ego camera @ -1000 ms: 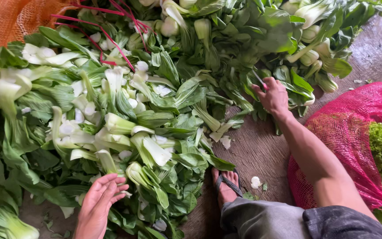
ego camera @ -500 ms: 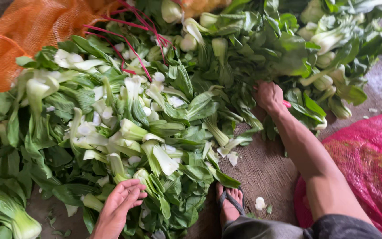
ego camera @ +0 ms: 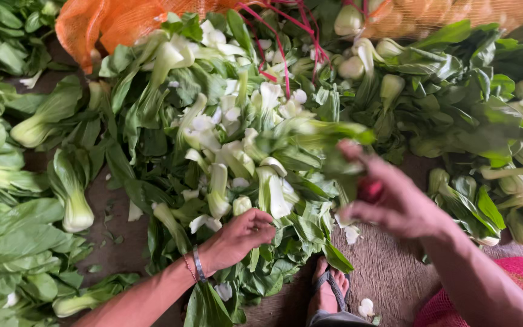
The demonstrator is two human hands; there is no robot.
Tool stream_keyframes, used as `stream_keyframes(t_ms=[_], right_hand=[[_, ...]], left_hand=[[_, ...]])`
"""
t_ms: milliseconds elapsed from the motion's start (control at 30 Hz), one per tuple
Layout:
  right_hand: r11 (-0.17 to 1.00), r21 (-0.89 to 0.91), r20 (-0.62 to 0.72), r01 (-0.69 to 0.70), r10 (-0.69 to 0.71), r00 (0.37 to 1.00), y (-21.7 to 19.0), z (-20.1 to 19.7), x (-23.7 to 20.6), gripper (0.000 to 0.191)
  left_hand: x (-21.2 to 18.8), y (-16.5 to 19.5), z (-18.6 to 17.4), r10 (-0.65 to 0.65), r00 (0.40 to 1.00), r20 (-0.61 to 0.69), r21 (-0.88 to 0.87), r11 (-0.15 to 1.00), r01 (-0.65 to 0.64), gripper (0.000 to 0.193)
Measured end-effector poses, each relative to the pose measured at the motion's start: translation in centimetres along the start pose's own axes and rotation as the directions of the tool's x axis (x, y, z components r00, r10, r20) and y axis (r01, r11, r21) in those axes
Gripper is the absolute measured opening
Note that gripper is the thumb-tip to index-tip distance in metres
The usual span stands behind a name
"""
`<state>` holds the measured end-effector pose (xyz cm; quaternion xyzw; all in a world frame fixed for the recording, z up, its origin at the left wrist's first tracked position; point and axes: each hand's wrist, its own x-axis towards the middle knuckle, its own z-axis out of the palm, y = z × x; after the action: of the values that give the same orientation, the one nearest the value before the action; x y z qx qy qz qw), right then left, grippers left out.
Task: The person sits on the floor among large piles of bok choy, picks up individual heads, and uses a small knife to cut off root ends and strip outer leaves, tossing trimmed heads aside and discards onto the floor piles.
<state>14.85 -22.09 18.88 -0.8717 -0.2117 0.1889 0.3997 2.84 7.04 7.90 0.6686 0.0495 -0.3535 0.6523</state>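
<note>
From the head view, my left hand [ego camera: 241, 233] sits low in the middle of the frame, fingers curled down into the heap of bok choy [ego camera: 231, 151], gripping a few of its stalks and leaves at the near edge of the pile. A thin bracelet [ego camera: 197, 264] circles that wrist. My right hand [ego camera: 394, 200] is raised off the floor at centre right, blurred; the fingers seem pinched around a bok choy stalk [ego camera: 316, 130] that juts toward the middle of the frame — and something small and red [ego camera: 369, 189] shows against the palm, though I cannot tell what it is.

The bok choy heap fills the centre, white stems mixed with dark leaves. More of it lies along the left edge [ego camera: 7, 200] and across the upper right [ego camera: 485, 115]. An orange mesh sack [ego camera: 101, 24] lies at the upper left, just behind the heap, with pink-red cords [ego camera: 286, 45] trailing from the top over the greens. A pink mesh bag [ego camera: 516, 284] shows in the lower right corner. My foot in a sandal [ego camera: 328, 290] rests on the bare floor [ego camera: 388, 272] at bottom centre, beside loose white scraps [ego camera: 365, 307].
</note>
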Motion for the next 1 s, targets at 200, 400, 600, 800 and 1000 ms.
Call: stream_keyframes(t_ms=[200, 400, 600, 800, 1000], right_hand=[[0.976, -0.199, 0.182, -0.09, 0.127, 0.975, 2.2, 1.9, 1.2, 0.066], [0.839, 0.097, -0.339, -0.535, 0.534, 0.775, 15.3, -3.2, 6.6, 0.026], [0.821, -0.18, -0.604, -0.542, 0.342, 0.72, 21.9, -4.5, 9.4, 0.027], [0.828, -0.233, -0.686, -0.51, 0.232, 0.69, 23.4, -3.4, 13.2, 0.037], [0.958, -0.015, -0.692, -0.285, 0.196, 0.695, 25.2, -2.6, 13.8, 0.051]], left_hand=[[-2.5, -3.7, 2.1, -0.329, 0.938, 0.107, 0.059, 0.944, 0.324, 0.046], [-1.5, -8.1, 2.3, -0.249, 0.961, 0.118, -0.081, 0.962, 0.259, 0.044], [0.5, -9.5, 1.4, -0.202, 0.977, 0.074, -0.085, 0.974, 0.208, 0.049], [1.1, -13.1, 1.8, -0.318, 0.946, 0.052, -0.064, 0.945, 0.321, 0.06], [0.8, -14.3, 2.1, -0.385, 0.922, 0.036, -0.139, 0.912, 0.386, 0.062]])
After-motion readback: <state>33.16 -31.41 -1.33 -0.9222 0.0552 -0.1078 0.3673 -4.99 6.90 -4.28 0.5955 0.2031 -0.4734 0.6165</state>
